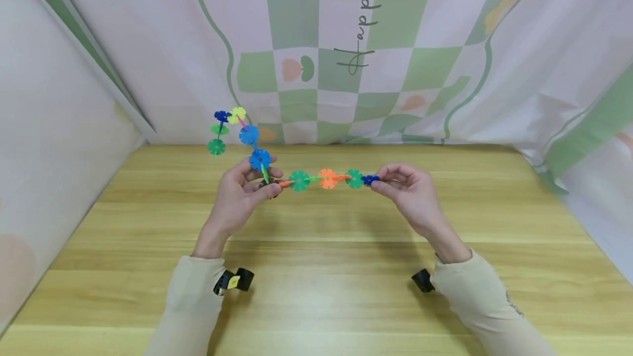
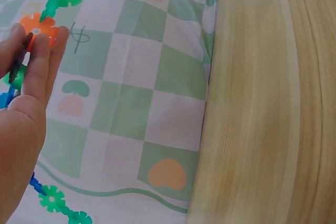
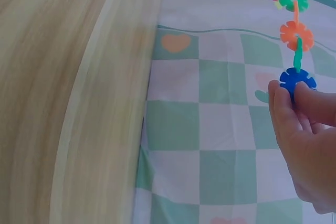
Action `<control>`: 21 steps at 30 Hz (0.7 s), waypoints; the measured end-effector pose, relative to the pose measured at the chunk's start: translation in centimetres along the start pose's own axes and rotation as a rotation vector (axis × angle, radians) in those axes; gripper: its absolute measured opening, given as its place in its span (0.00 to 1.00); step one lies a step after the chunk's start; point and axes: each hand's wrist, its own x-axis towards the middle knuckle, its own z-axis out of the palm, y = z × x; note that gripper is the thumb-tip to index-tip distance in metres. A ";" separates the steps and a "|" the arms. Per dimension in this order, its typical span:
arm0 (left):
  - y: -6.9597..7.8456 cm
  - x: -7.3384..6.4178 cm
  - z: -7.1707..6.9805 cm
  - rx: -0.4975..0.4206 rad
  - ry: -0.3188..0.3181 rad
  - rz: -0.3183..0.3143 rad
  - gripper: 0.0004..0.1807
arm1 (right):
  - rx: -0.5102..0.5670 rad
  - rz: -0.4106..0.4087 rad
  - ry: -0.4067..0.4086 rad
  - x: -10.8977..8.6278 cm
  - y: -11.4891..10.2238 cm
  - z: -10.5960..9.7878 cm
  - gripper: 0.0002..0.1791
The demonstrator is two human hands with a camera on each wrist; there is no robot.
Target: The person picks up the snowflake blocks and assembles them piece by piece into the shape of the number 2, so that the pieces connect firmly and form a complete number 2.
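A chain of interlocking plastic snowflake discs (image 1: 327, 178) in green, orange, blue and yellow is held above the table. My left hand (image 1: 242, 194) pinches a dark disc (image 1: 269, 182) at the bend of the chain. From there one part rises past two blue discs (image 1: 249, 134) to a yellow disc (image 1: 238, 115), then hangs down to a green disc (image 1: 216, 146). Between the hands the other part runs nearly straight. Its far end, a dark blue disc (image 3: 297, 78), is pinched between thumb and fingers of my right hand (image 1: 413, 193).
Below the hands lies a wooden table (image 1: 316, 290). A green and white checked cloth (image 1: 341, 26) with printed lettering hangs behind it, and pale cloth walls stand at both sides. Each sleeve carries a small black wrist camera (image 1: 242, 279).
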 end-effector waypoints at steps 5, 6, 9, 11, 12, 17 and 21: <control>0.0 -0.1 0.1 0.011 -0.004 -0.019 0.25 | -0.068 -0.031 0.016 0.0 0.2 0.1 0.07; 0.0 -0.1 0.1 0.010 -0.004 -0.025 0.25 | -0.079 -0.037 0.018 0.0 0.2 0.1 0.07; 0.0 -0.1 0.2 0.016 0.003 -0.038 0.25 | -0.093 -0.057 0.021 0.0 0.3 0.2 0.07; 0.0 0.0 0.2 0.033 0.000 -0.040 0.25 | -0.097 -0.075 0.029 0.0 0.3 0.2 0.07; -0.1 0.0 0.2 0.041 -0.003 -0.039 0.25 | -0.102 -0.086 0.033 0.0 0.3 0.2 0.06; -0.4 0.1 0.3 0.071 -0.019 -0.031 0.25 | -0.134 -0.104 0.053 -0.1 0.3 0.3 0.05; -0.4 0.0 0.4 0.058 -0.022 -0.028 0.25 | -0.153 -0.091 0.048 -0.1 0.4 0.2 0.04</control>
